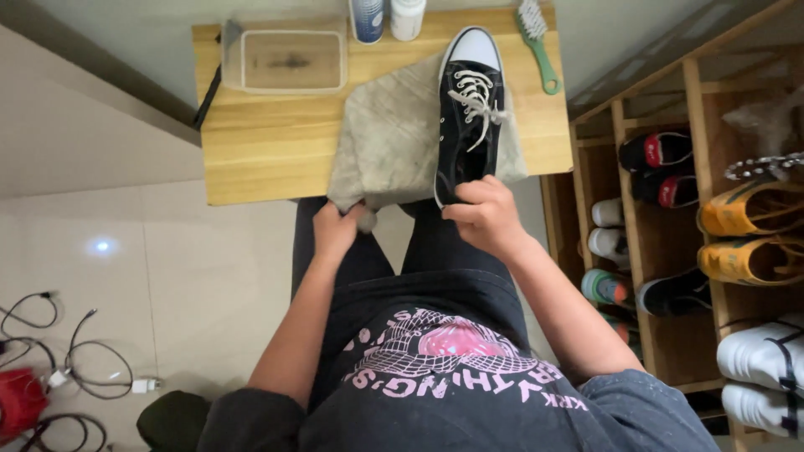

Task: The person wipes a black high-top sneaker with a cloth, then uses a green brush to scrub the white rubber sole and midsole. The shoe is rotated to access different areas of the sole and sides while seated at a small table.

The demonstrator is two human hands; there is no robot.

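Head | left hand (pixel 337 228) grips cloth (pixel 394 138) edge | right hand (pixel 483 213) clamps sneaker (pixel 471 117) heel

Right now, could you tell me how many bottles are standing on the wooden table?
2, both at the table's far edge, side by side: a blue-and-white bottle and a white bottle just right of it. Their tops are cut off by the frame; others may stand out of view.
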